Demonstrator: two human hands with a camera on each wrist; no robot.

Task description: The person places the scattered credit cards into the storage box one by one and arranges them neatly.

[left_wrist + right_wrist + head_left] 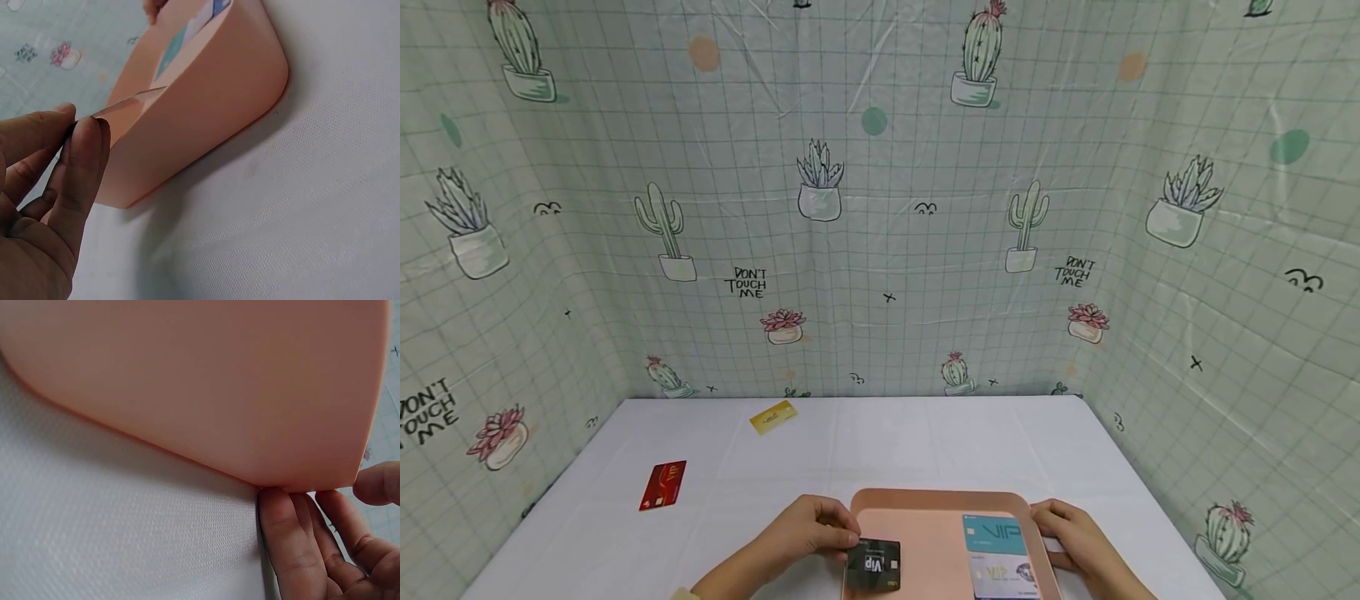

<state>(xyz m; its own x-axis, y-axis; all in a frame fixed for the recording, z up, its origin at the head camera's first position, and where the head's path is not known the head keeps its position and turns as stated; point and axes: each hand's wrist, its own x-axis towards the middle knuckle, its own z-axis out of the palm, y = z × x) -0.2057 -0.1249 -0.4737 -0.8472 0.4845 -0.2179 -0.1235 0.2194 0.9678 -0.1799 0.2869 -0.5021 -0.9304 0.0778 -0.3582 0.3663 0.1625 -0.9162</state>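
My left hand [816,527] pinches the edge of a black VIP card [877,565] between thumb and fingers, over the left side of a pink tray [934,500]. Seen edge-on in the left wrist view, the card [134,99] slants across the tray's rim. My right hand [1077,536] touches the outside of the tray at its far right corner; in the right wrist view its fingertips [279,506] rest against the tray wall [206,387]. Inside the tray on the right lie a teal VIP card [992,533] and a whitish VIP card [1000,575], which overlap.
A red VIP card [663,485] lies on the left of the white table [940,442]. Farther back, near the table's rear edge, is a gold card [772,417]. Cactus-print cloth [887,250] hangs behind the table and along both sides.
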